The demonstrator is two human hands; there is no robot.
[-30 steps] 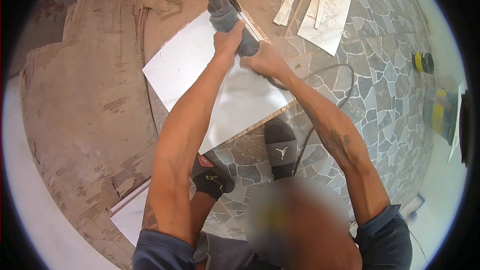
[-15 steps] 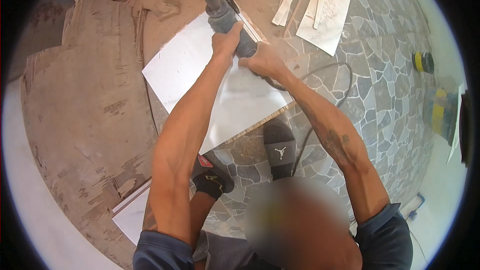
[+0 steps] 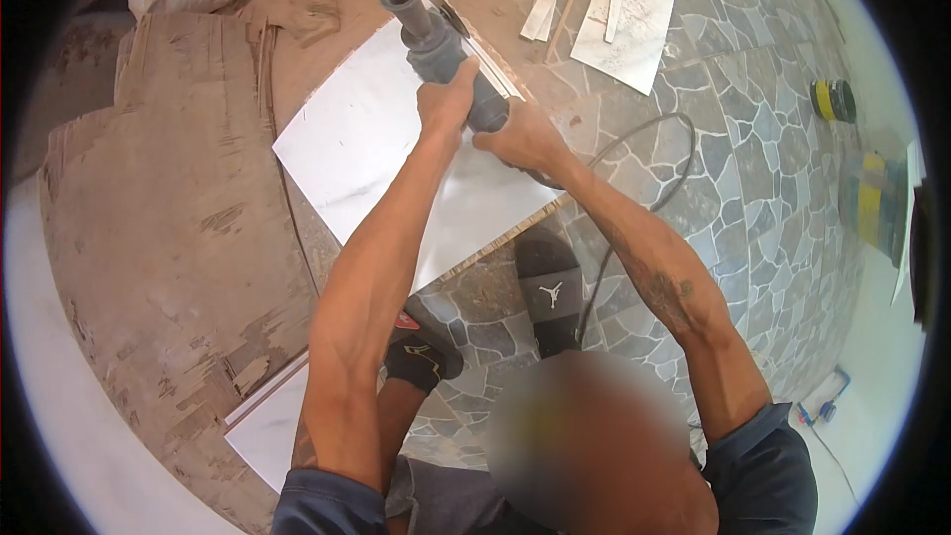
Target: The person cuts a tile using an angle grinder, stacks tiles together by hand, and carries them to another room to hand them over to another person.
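Likely cutting, far-right edge of white panel (image 3: 347, 119)
Gripping power tool (image 3: 433, 57) in left hand (image 3: 448, 101) and right hand (image 3: 520, 134); next: probably steady feed

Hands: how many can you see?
2. The left hand grips the middle of the angle grinder; the right hand holds its rear end. No other hands show.

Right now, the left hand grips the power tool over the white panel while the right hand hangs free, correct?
The right hand isn't free: the head view shows it gripping the power tool too, beside the left hand, over the white panel.
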